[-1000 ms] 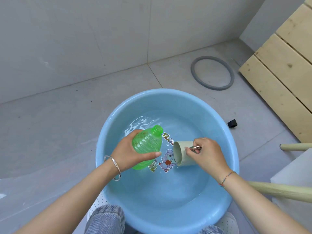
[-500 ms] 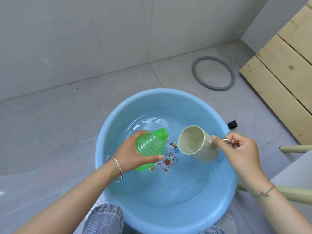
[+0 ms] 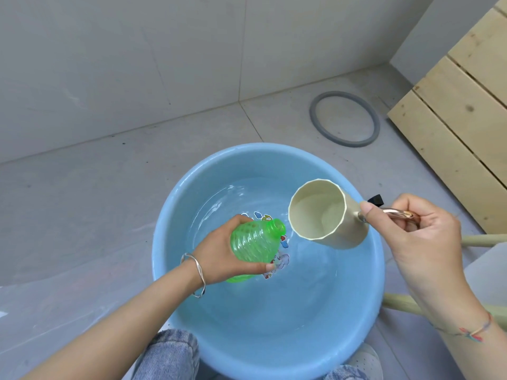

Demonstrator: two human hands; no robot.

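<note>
a: left hand?
b: left hand [image 3: 219,252] wraps round the body of a green bottle [image 3: 255,239], thumb along the near side. the bottle is tilted, its open neck pointing up and right, inside the blue basin [image 3: 274,338], above the water.
a: right hand?
b: right hand [image 3: 422,237] grips the metal handle [image 3: 395,212] of a cream cup [image 3: 348,231], thumb on top. the cup is tipped sideways over the basin, its mouth just beside the bottle's neck, not touching it.
a: cup contents?
b: possibly some water; glare prevents confirmation.
a: surroundings?
b: a grey ring [image 3: 312,116] on the floor beyond the basin; wooden boards [image 3: 452,119] at right.
</note>
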